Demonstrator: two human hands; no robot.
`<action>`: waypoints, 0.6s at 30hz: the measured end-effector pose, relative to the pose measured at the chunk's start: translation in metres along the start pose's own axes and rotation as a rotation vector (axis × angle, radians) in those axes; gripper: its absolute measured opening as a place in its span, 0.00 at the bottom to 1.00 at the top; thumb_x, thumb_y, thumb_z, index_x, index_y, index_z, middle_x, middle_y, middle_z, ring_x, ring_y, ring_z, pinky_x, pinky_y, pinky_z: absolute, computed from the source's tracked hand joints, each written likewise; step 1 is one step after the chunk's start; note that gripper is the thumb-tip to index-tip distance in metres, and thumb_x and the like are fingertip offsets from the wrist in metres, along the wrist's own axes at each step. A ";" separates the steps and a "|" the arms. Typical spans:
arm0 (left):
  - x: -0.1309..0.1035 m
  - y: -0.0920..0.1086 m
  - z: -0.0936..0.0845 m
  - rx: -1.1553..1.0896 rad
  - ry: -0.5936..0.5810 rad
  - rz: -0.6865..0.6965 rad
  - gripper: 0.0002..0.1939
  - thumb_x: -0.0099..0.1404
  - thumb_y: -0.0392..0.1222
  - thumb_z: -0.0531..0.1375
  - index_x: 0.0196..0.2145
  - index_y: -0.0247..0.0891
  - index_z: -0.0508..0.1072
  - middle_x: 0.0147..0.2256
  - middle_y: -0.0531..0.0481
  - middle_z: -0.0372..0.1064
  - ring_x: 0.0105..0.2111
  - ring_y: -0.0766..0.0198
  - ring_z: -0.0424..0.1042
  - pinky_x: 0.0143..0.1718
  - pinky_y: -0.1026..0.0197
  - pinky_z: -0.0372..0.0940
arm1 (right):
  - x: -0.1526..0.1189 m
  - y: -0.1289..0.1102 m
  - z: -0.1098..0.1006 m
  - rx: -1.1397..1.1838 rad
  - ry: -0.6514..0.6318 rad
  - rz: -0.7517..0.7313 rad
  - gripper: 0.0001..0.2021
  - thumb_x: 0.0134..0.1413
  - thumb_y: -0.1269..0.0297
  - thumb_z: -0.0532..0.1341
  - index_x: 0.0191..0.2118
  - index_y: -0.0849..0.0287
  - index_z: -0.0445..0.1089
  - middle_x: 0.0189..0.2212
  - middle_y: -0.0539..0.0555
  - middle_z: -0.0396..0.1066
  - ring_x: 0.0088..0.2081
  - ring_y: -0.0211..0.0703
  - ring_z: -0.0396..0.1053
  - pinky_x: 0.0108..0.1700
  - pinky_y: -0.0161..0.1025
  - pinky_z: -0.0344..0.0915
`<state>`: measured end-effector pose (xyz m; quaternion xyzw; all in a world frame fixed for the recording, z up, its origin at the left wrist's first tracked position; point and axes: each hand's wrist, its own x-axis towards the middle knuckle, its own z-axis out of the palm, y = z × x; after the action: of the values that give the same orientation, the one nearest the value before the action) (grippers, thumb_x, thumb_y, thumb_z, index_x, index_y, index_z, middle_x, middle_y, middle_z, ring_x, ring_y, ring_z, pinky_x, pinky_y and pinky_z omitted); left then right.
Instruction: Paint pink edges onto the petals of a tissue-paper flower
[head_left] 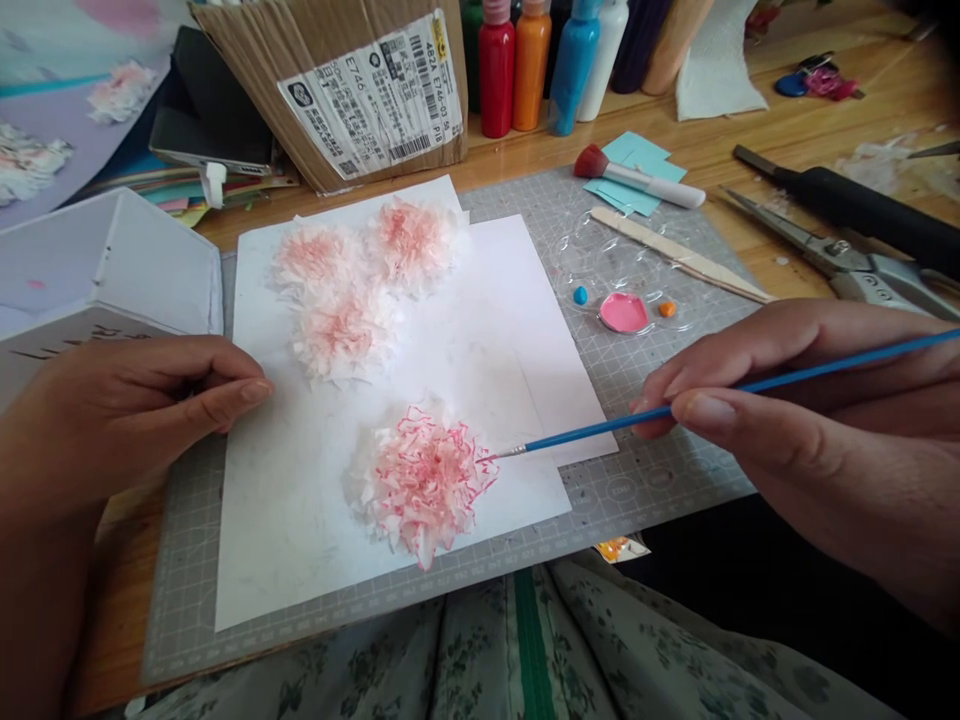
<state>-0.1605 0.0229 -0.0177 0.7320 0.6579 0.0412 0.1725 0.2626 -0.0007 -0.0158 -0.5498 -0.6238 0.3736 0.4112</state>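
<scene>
My right hand (pixel 787 400) holds a thin blue paintbrush (pixel 600 430), its tip touching the right edge of a pink paper flower (pixel 431 480) with darker pink petal edges. That flower lies on white paper (pixel 292 520). Three paler flowers, one at the upper left (pixel 315 255), one beside it (pixel 414 240) and one below (pixel 349 335), sit farther back on the sheet. My left hand (pixel 172 400) rests at the paper's left edge, thumb and forefinger pressed together; nothing shows between them. A clear palette (pixel 624 313) holds pink, blue and orange paint.
Under the paper is a grey cutting mat (pixel 187 600). Behind stand a cardboard box (pixel 360 90) and paint bottles (pixel 531 65). A red-tipped brush (pixel 637 178), a wooden stick (pixel 679 255) and scissors (pixel 840 255) lie at the right. A white box (pixel 165 265) is at the left.
</scene>
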 end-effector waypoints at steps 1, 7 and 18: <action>0.000 -0.001 0.000 0.007 0.006 0.009 0.17 0.62 0.59 0.58 0.29 0.44 0.72 0.18 0.60 0.65 0.21 0.67 0.62 0.23 0.65 0.54 | 0.001 -0.001 0.001 -0.006 -0.007 -0.003 0.05 0.51 0.54 0.71 0.31 0.45 0.78 0.31 0.48 0.80 0.34 0.43 0.76 0.22 0.33 0.66; 0.000 -0.002 0.000 0.004 0.017 0.024 0.16 0.63 0.58 0.58 0.29 0.44 0.71 0.18 0.61 0.63 0.21 0.67 0.61 0.22 0.65 0.54 | 0.000 -0.003 0.001 0.014 -0.020 -0.015 0.04 0.52 0.55 0.70 0.31 0.45 0.77 0.31 0.46 0.79 0.32 0.41 0.75 0.22 0.33 0.64; -0.001 0.000 0.000 -0.031 0.028 0.081 0.14 0.66 0.53 0.59 0.29 0.43 0.71 0.19 0.61 0.64 0.20 0.70 0.61 0.21 0.66 0.52 | -0.002 -0.007 -0.001 -0.025 -0.051 -0.052 0.02 0.54 0.58 0.68 0.31 0.45 0.77 0.31 0.45 0.79 0.34 0.39 0.76 0.25 0.31 0.66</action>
<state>-0.1609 0.0222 -0.0178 0.7545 0.6294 0.0687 0.1728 0.2614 -0.0035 -0.0093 -0.5289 -0.6526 0.3688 0.3980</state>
